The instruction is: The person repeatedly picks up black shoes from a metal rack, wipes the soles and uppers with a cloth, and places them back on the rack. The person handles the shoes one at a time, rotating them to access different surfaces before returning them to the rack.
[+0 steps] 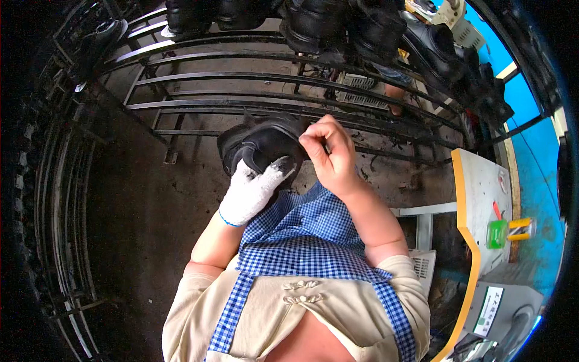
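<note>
In the head view, looking down past the wearer's blue checked apron, a black shoe was held up in front of the lap, near the middle of the scene. It lay just beyond the left hand, on the side away from the body, and to the left of the right hand, whose fingertips were at its right edge. The left hand was the nearer, being in contact with it. The shoe was foreshortened and dark, so the direction of its long axis could not be told for certain. The left hand, in a white glove, was closed around the shoe, its thumb lying across the black surface and most of its fingers hidden. The bare right hand was curled, thumb and forefinger brought together in a pinch; whether they touched the shoe or had something thin between them could not be made out. Beyond stood a metal rack with more black shoes along its top, and to the right a white worktable with a yellow edge.
</note>
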`<state>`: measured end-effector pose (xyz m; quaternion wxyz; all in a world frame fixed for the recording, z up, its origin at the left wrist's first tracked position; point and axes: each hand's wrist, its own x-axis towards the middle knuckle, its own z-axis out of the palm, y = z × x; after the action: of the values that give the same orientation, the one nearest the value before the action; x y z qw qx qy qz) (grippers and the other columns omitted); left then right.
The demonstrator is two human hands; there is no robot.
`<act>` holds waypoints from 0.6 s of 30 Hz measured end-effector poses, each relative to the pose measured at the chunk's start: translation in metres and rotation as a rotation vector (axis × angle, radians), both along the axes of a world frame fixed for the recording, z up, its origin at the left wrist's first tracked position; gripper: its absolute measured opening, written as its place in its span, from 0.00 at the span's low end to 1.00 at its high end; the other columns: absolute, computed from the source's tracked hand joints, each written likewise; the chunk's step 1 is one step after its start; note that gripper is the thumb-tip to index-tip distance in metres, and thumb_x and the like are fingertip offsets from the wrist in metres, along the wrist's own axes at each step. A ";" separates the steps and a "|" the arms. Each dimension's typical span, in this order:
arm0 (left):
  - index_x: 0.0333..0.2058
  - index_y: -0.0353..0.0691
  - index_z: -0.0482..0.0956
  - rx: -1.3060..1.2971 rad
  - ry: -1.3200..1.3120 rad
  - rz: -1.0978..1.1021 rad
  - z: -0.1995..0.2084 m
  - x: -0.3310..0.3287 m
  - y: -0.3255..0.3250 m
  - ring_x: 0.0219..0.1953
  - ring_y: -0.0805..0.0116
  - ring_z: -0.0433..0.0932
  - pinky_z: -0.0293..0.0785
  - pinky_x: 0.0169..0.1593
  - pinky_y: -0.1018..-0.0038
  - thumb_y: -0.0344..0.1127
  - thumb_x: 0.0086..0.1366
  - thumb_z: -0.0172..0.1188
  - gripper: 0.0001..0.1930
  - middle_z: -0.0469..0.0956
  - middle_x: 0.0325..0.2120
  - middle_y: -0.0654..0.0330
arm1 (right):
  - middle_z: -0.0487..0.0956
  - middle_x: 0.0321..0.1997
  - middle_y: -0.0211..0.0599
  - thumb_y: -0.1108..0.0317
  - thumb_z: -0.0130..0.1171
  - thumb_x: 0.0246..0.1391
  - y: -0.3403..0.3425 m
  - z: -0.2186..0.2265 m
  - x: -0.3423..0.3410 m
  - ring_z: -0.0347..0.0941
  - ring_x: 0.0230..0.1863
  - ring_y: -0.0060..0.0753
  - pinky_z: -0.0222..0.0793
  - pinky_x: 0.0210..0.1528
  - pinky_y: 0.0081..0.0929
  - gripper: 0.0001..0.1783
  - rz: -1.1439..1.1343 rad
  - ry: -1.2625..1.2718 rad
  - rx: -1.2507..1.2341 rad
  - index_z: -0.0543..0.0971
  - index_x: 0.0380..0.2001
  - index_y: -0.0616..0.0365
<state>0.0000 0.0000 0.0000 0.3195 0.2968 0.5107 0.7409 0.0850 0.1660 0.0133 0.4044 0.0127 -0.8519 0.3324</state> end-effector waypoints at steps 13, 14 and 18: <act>0.44 0.37 0.80 -0.136 0.853 0.277 -0.023 -0.002 0.018 0.42 0.58 0.82 0.76 0.47 0.68 0.23 0.55 0.61 0.16 0.82 0.40 0.53 | 0.74 0.21 0.30 0.74 0.58 0.55 -0.007 -0.022 0.001 0.71 0.18 0.21 0.65 0.20 0.23 0.06 -0.029 -0.076 -0.430 0.71 0.34 0.58; 0.45 0.37 0.80 -0.134 0.879 0.280 -0.023 -0.002 0.020 0.44 0.56 0.81 0.75 0.48 0.67 0.24 0.55 0.62 0.17 0.81 0.41 0.53 | 0.72 0.21 0.26 0.76 0.57 0.53 -0.007 -0.038 -0.007 0.64 0.18 0.14 0.59 0.18 0.18 0.06 -0.011 0.067 -0.550 0.71 0.33 0.55; 0.49 0.39 0.78 -0.170 0.956 0.242 -0.028 -0.005 0.016 0.47 0.54 0.79 0.74 0.52 0.64 0.26 0.53 0.63 0.21 0.80 0.43 0.52 | 0.72 0.22 0.29 0.78 0.57 0.50 0.001 -0.022 0.002 0.58 0.16 0.12 0.49 0.14 0.12 0.10 0.240 -0.043 -1.578 0.72 0.32 0.49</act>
<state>-0.0046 0.0158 -0.0277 -0.0154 0.5149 0.6893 0.5095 0.0871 0.1669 -0.0091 0.2393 -0.1922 -0.3656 0.8787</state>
